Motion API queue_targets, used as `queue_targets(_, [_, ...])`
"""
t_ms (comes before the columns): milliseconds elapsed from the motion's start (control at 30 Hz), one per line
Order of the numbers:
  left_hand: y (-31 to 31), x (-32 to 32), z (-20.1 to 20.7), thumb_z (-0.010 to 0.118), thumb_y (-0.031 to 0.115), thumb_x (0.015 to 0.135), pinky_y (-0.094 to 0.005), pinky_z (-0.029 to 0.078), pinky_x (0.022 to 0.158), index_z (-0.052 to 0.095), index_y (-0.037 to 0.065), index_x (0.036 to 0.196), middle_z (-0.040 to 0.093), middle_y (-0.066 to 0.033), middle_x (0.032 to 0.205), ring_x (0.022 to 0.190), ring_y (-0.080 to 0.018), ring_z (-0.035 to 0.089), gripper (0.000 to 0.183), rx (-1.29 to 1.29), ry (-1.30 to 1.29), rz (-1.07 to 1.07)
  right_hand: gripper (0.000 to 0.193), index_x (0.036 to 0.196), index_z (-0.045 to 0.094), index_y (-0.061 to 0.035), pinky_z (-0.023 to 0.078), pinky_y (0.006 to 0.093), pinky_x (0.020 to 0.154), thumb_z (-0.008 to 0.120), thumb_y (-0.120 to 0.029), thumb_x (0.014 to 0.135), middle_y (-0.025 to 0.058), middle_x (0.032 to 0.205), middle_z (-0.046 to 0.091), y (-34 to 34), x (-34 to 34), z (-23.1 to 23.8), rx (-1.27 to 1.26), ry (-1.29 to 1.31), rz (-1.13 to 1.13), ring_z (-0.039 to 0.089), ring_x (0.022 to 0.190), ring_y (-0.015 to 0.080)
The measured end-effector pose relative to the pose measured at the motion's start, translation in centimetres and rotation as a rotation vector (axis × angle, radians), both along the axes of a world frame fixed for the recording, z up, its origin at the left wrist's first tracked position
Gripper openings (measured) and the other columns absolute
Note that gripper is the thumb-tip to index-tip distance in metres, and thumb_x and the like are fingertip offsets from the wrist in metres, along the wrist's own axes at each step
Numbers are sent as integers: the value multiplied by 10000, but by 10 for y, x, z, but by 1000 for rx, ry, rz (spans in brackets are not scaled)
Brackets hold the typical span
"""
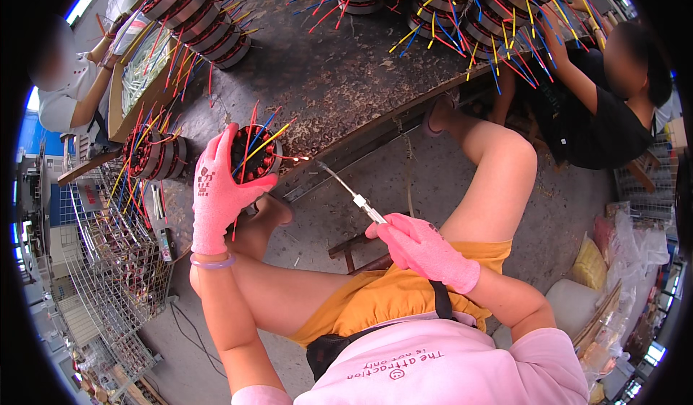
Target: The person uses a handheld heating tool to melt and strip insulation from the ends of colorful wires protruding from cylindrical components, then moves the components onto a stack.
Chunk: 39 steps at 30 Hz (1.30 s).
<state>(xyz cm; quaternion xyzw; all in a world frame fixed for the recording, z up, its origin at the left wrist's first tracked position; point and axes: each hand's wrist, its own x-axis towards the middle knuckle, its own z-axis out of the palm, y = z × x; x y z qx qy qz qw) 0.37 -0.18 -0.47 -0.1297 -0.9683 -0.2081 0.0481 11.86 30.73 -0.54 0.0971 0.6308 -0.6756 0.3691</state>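
Observation:
My left hand [218,185], in a pink glove, grips the near left side of a motor stator [268,161] at the table's edge, its thumb across the front. Red, blue and yellow wires stick up from the stator's windings. One red lead stretches right from it, past the edge. Closed round the handle of a slim tool [346,188] is my right hand [422,242], also in a pink glove. The tool has a thin metal shaft and a white collar. Its tip is close to the end of that red lead; whether they touch I cannot tell.
Another stator [155,156] stands to the left. Stacked stators [198,26] with loose wires fill the table's far side [317,80]. A wire basket [108,260] is at left. One co-worker [72,94] sits at far left, another [592,109] at right, handling wires.

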Motion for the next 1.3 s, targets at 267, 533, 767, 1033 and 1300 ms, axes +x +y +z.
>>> queue_targets(267, [-1,1,9,831,176,544,-465,317,1147,472,28,1416,532,-173,1377,1321,-395,435,955,-187,57,-115,287,1100,631,-30,290,229,477,488,-269,1030,-28,587,448,-2,-1,0,-31,-3,-39,382,494,52])
queue_targets(533, [-4,-4,7,874,217,510,-474,318,1151,508,69,1391,537,-153,1345,1291,-384,456,966,-91,60,-194,250,1076,619,-21,356,240,514,484,-228,1036,-14,633,466,-3,-3,1,-52,7,-17,425,538,55])
queue_targets(767, [0,-4,6,869,233,540,-480,321,1145,513,97,1390,539,-151,1340,1284,-390,455,931,-70,16,-127,283,1094,628,-21,297,225,475,481,-254,1031,-29,577,446,-5,-5,6,-41,2,-23,385,488,49])
queue_targets(1033, [0,0,7,875,241,550,-473,310,1160,482,47,1402,549,-148,1349,1286,-361,477,958,-79,49,-109,272,1069,619,-20,381,254,533,484,-254,1032,-3,639,476,-3,-8,10,14,36,35,443,543,66])
queue_targets(1300, [-3,-2,7,877,231,552,-465,326,1150,494,47,1397,550,-153,1353,1293,-357,476,945,-83,56,-132,271,1118,619,-27,274,222,467,471,-239,1035,-41,587,427,-6,-2,3,-40,15,-15,358,489,43])
